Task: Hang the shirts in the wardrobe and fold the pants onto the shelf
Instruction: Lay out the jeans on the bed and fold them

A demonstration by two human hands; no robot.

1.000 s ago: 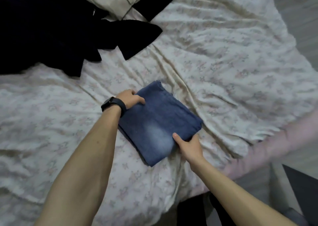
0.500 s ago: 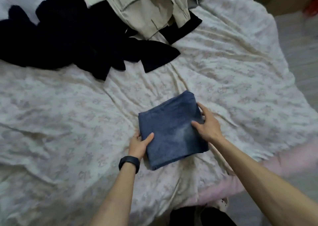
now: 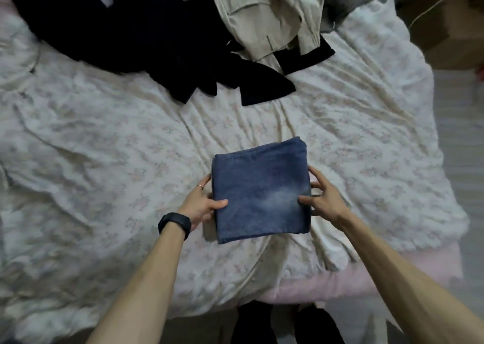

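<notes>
**A:** What has changed in the last second?

**B:** The folded blue denim pants (image 3: 260, 191) have been turned. A second ago the square bundle lay cornerwise on the wrinkled floral bed sheet (image 3: 104, 160). Now its sides run nearly parallel to the near edge of the bed. The hands have moved too, from the far corner and the near side to the left and right sides.

**A:** How do the hands hold it?

**B:** The left hand (image 3: 201, 203), above a black wristband (image 3: 175, 223), has its thumb flat on top. Its fingers (image 3: 205, 183) lie along the left side, so the edge is pinched between them. The right hand (image 3: 323, 199) does the same on the right side, thumb on the denim and fingers (image 3: 314, 173) spread against the edge. I cannot tell whether any fingertips have slipped underneath.

**A:** Where is the bundle?

**B:** It lies flat on the bed, close to the near edge and a little right of the middle. It is well apart from the heap of dark garments (image 3: 131, 29) and the beige garment (image 3: 262, 16) at the far edge.

**A:** What does that mean for the task?

**B:** I judge this fold finished, and the two-sided hold looks like a grip for lifting the bundle to the shelf. The heap still needs sorting.
</notes>
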